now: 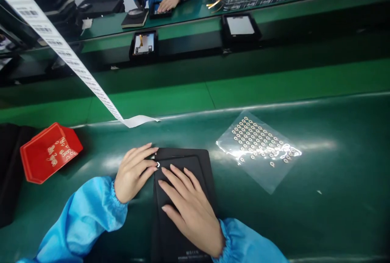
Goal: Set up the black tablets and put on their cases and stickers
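A person's right hand [190, 208] lies flat, palm down and fingers spread, on a black tablet back cover [183, 198] resting on the near edge of a green work mat [319, 222], gripping nothing. The left hand [134, 173] rests beside it, fingers extended and loosely together, tips touching the cover's upper left corner next to a small white ring [157, 164]. Both wrists emerge from blue elastic-cuffed sleeves. To the right of the cover, apart from it, lies a clear plastic sheet of small metal rings [258, 143]. A red tray [48, 153] holding small parts sits well to the left. A long strip of barcode labels [70, 57] hangs across the upper left. Across the conveyor, another person's hands work at a device.
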Tool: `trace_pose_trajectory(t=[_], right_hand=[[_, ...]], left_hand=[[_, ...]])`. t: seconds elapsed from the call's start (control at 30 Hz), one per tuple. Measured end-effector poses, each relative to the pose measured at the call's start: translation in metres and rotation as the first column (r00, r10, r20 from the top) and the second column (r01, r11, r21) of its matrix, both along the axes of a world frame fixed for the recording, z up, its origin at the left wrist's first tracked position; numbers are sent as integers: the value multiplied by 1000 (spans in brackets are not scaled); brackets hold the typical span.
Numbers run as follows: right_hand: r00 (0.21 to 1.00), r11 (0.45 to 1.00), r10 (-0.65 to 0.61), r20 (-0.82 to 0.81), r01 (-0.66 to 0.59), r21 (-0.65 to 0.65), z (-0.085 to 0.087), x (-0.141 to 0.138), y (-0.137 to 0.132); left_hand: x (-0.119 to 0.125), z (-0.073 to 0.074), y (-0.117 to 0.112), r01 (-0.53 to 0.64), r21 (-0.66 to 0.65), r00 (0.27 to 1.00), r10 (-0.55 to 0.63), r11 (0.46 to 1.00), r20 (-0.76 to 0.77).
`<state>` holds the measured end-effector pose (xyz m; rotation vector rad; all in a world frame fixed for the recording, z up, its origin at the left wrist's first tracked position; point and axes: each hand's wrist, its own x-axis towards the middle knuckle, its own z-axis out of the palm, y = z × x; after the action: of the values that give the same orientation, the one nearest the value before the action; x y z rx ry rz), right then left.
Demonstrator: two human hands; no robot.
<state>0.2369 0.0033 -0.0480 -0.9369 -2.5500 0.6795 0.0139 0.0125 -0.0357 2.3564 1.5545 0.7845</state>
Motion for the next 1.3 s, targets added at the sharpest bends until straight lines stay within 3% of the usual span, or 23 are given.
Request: trace_pose_trajectory(t=[0.2,0.43,0.53,0.63,0.7,0.77,0.9,1.0,1.07,1.13,1.23,1.3], right_hand=[[1000,1000,2,-14,-2,-4,0,1,0],[1000,999,0,-26,-1,-42,-2,-1,1],[1000,998,5,-12,-6,-55,-3,0,3],[1000,997,13,-2,-13,-80,-2,0,5],[1000,996,-4,-13,3,-92,-1,0,6],[999,995,-30,-25,27,-99,-1,-1,5],[998,993,-50,-50,44,-106,-7,-3,0],[999,995,-23,-44,18,-96,-7,1,4],[999,995,40,-20,-42,-88,5,7,16],[998,997,70,5,-70,-45,30,9,36],[996,983,-43,-72,55,176,72,-6,66],[958,931,-112,-262,193,309,81,-29,79]], left_hand=[[5,6,9,25,-11,998,-26,1000,-61],[10,-15,-14,-79,-33,996,80,996,29],[3,-15,-16,-21,-28,999,21,999,-30],[-4,-11,1,68,39,995,-65,997,-82],[-5,-11,15,111,0,994,-111,994,15],[-4,-15,23,104,-108,976,-80,989,202],[-11,-21,22,-34,-280,853,174,959,492],[-29,-20,17,-163,-263,713,298,951,635],[-43,-22,12,-187,-242,721,300,952,625],[-55,-27,5,-167,-241,776,278,956,567],[-65,-38,-5,-190,-225,801,284,956,527],[-69,-42,-8,-232,-173,844,287,957,453]])
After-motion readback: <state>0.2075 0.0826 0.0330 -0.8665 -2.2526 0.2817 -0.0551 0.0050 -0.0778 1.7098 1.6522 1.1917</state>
